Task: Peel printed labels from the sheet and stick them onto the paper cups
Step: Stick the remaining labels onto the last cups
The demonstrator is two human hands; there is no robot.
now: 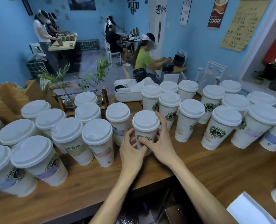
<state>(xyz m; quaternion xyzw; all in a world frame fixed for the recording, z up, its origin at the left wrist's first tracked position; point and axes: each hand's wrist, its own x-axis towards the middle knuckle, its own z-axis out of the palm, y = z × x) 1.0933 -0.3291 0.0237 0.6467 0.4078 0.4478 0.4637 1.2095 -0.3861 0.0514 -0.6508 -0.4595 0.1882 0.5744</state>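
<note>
Nearest us, at the lower right edge, we see a white sheet (250,209) lying partly out of view; we cannot tell whether it carries labels. Above it our two forearms reach over the wooden counter (207,160) to one lidded paper cup (146,126) standing upright near the middle. Our left hand (130,149) curls round the cup's lower left side, fingers bent against the wall. Our right hand (162,143) wraps the right side, its thumb pressed across the green logo on the front, its fingers spread up toward the lid. To the left stands a cluster of labelled cups (98,138) with pale stickers on their walls; to the right are more cups (223,126). Behind them sit a white tray (126,96) and a potted plant (100,73), then a seated person in a green top (143,60)
</note>
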